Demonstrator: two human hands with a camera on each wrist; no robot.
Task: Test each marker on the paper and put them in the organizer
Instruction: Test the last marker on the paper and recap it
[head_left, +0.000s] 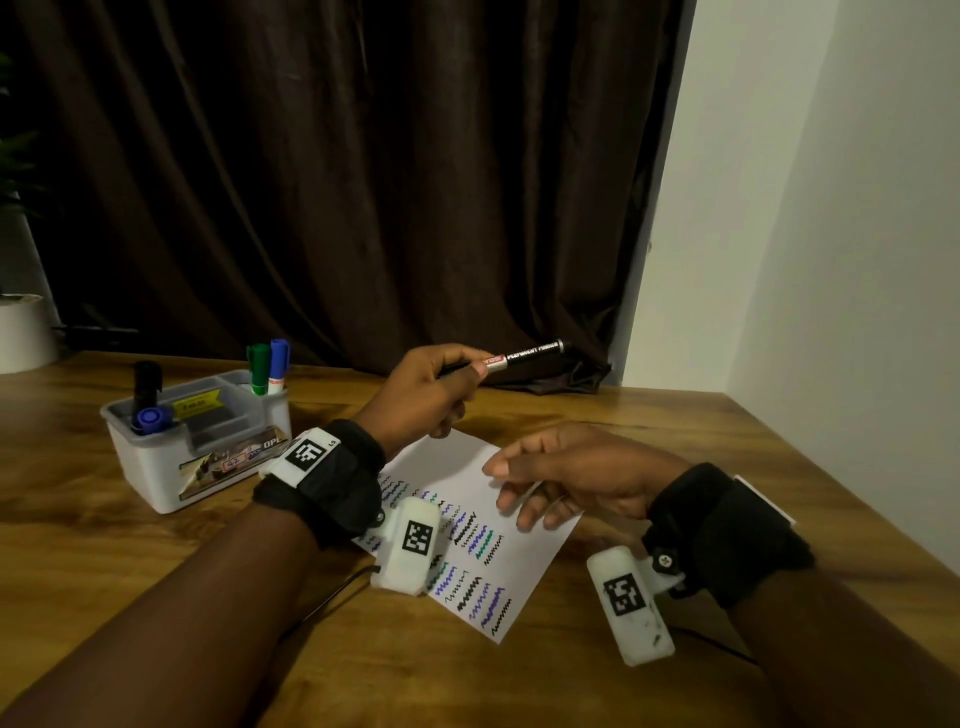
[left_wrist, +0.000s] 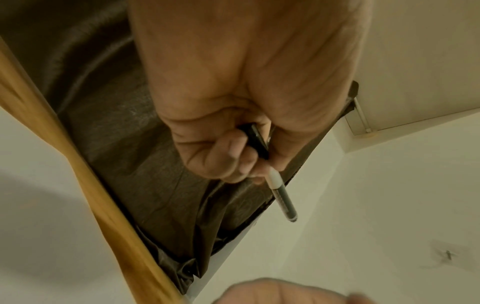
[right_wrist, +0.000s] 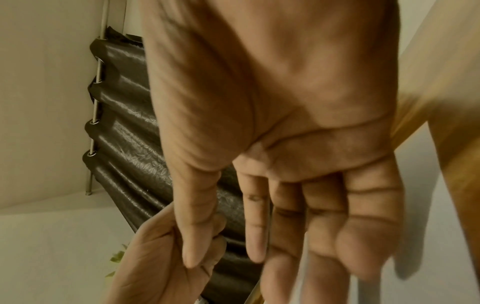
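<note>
We are holding a black permanent marker (head_left: 524, 357) in our left hand (head_left: 423, 392), fingers curled round its near end, lifting it above the far edge of the paper (head_left: 457, 525); the barrel is pointing to our right, roughly level, with white lettering along it; in the left wrist view the same marker (left_wrist: 281, 198) is sticking out past our curled fingers (left_wrist: 215, 158), clear of everything else. Our right hand (head_left: 571, 470) is hovering just over the right part of the paper, fingers loosely spread and gripping nothing; the right wrist view is showing that hand's palm (right_wrist: 298, 123) with straight, slightly parted fingers (right_wrist: 255, 222). The paper is lying flat on the wooden table (head_left: 156, 597), carrying rows of squiggles in black, blue and green; our left wrist is covering part of it. The organizer (head_left: 202, 457), a grey-white tub with compartments, is sitting on the table to the left of the paper, well apart from the marker we are holding; a green marker (head_left: 257, 368) and a blue marker (head_left: 278, 365) are standing upright together in its right rear compartment; a black marker (head_left: 145, 387) is standing in the left compartment, with a blue-capped one (head_left: 153, 418) leaning beside it. A dark curtain (head_left: 363, 171) is hanging behind the table.
</note>
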